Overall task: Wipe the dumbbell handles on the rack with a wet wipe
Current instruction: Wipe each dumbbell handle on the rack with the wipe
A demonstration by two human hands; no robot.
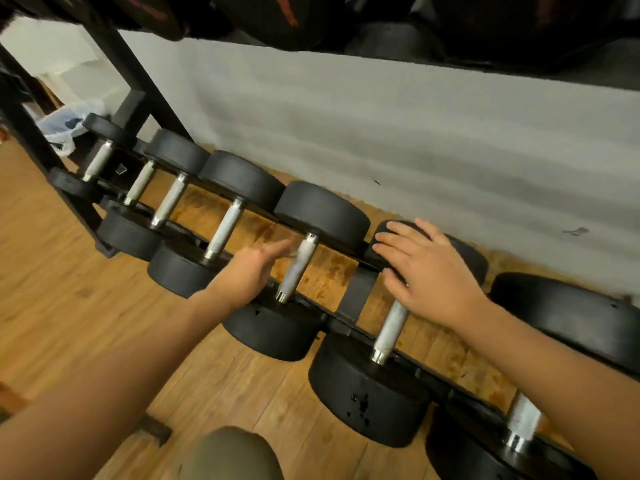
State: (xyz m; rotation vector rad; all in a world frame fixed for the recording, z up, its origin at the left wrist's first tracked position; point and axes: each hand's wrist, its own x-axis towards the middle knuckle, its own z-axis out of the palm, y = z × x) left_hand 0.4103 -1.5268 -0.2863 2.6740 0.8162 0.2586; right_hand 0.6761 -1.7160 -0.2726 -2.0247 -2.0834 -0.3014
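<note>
A row of black round-headed dumbbells (pixel 322 209) lies across the lower tier of a black rack (pixel 356 294), seen from above over a wooden floor (pixel 62 271). The left grip (pixel 254 271), a bare hand that shows blurred, has its fingers stretched out straight and holds nothing. Its fingertips point at the knurled steel handle (pixel 298 268) just to its right, and the blur hides whether they touch it. The right grip (pixel 427 275) lies flat, fingers spread and relaxed, on the far rubber head (pixel 467 258) of the next dumbbell, holding nothing. That dumbbell's own handle, the second handle (pixel 393 327), runs out from under the palm towards the viewer. Four more handles (pixel 227 228) line up to the left of the left grip, and another, the end handle (pixel 523 415), sits right of the right grip. A pale wall (pixel 381 133) stands beyond both grips, and a knee in olive cloth (pixel 232 452) shows below them
</note>
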